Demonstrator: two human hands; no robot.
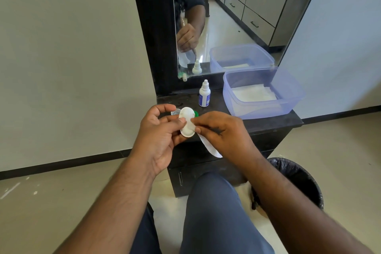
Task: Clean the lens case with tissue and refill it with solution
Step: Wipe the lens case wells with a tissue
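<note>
Near the bottle [204, 94], left hand [162, 130] grips the lens case [186, 120] steady while right hand [222, 132] fingers pinch tissue [210, 148] for wiping.

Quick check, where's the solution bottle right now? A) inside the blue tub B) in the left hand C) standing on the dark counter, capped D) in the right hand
C: the solution bottle stands upright and capped on the dark counter, left of the blue tub; the left hand holds the lens case and the right hand holds the tissue.
</note>
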